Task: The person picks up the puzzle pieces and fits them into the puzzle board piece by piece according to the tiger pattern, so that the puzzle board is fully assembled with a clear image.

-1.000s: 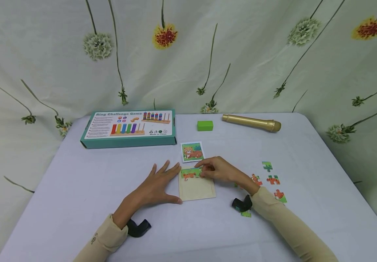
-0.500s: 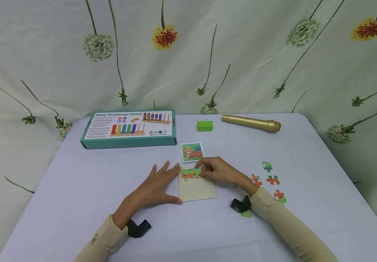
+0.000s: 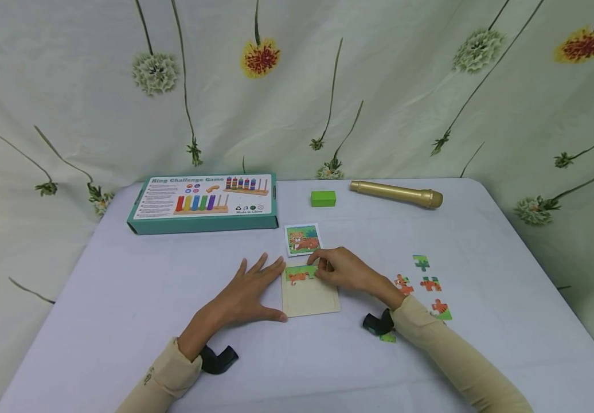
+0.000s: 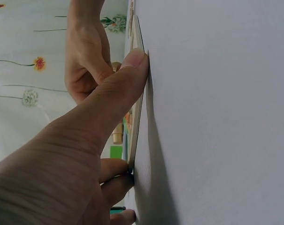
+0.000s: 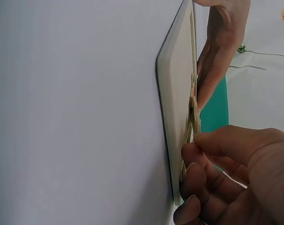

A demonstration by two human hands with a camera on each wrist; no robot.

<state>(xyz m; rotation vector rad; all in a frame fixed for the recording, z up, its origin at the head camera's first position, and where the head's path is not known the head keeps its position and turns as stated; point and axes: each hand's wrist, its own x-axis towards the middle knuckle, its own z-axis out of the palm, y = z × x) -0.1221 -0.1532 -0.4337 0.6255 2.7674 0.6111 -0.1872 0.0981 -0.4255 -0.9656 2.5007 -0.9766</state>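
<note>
My left hand (image 3: 245, 295) lies spread at the left side of a pale wooden puzzle board (image 3: 309, 301). Its thumb touches the near left corner and its fingertips the far left edge. Joined jigsaw pieces (image 3: 299, 275), green and orange, lie along the board's far side. With thumb and fingers, my right hand (image 3: 346, 268) pinches a puzzle piece (image 5: 195, 123) over the far right part; in the right wrist view it is seen edge-on, and in the head view the fingers partly hide it. A tiger picture card (image 3: 303, 241) lies just behind the board.
Several loose puzzle pieces (image 3: 430, 284) lie at the right, some partly hidden by the right forearm. Farther back are a teal Ring Challenge Game box (image 3: 204, 225), a green block (image 3: 323, 199) and a gold toy microphone (image 3: 396, 194).
The right wrist has shifted very slightly while its fingers stay at the same spot on the board. The left hand and the board keep their places.
</note>
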